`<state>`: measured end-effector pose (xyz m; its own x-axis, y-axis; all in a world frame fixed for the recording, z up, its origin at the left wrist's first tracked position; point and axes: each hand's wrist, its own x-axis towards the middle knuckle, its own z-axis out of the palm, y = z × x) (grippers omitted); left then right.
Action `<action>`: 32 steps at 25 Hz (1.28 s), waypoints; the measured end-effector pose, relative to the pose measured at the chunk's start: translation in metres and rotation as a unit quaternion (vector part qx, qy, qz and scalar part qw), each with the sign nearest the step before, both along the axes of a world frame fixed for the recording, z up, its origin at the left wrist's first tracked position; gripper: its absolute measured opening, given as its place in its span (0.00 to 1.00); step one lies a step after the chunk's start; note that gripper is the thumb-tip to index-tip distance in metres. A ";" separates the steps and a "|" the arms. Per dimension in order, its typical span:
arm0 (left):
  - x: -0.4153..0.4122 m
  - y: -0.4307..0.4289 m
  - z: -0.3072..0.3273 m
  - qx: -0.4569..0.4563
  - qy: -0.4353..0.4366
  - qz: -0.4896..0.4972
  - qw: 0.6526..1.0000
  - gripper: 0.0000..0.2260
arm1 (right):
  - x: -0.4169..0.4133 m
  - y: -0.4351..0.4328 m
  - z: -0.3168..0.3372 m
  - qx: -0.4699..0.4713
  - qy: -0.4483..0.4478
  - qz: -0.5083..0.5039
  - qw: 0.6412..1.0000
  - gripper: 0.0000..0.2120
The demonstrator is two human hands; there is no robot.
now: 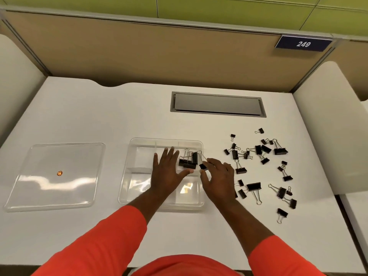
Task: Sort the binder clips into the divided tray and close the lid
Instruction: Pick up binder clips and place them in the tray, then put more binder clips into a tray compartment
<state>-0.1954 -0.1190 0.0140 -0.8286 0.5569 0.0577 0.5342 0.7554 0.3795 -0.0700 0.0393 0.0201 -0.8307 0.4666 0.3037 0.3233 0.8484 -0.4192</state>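
A clear divided tray (137,148) sits mid-table. A few large black binder clips (188,161) lie in its upper right compartment. My left hand (169,172) rests flat over the tray's middle, fingers spread, holding nothing. My right hand (218,177) is at the tray's right edge, thumb and fingers pinching a black binder clip (203,166) over that same compartment. Several black clips of different sizes (258,152) are scattered on the table to the right of the tray. The clear lid (55,176) lies flat to the left of the tray, with a small orange sticker on it.
A grey cable hatch (218,105) is set into the white table behind the tray. A tan partition with a "249" sign (303,44) stands at the back. White side panels flank the desk left and right.
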 end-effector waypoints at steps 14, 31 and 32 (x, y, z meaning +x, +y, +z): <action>-0.018 -0.027 0.004 -0.037 0.002 -0.030 0.999 0.43 | -0.026 -0.020 -0.004 -0.033 -0.061 0.031 0.997 0.31; 0.057 0.052 0.007 -0.007 0.011 -0.183 0.983 0.44 | 0.100 0.034 0.003 -0.027 -0.163 -0.076 0.983 0.39; 0.063 0.061 0.006 -0.009 0.009 -0.192 0.981 0.43 | 0.107 0.040 0.000 -0.030 -0.165 -0.080 0.983 0.39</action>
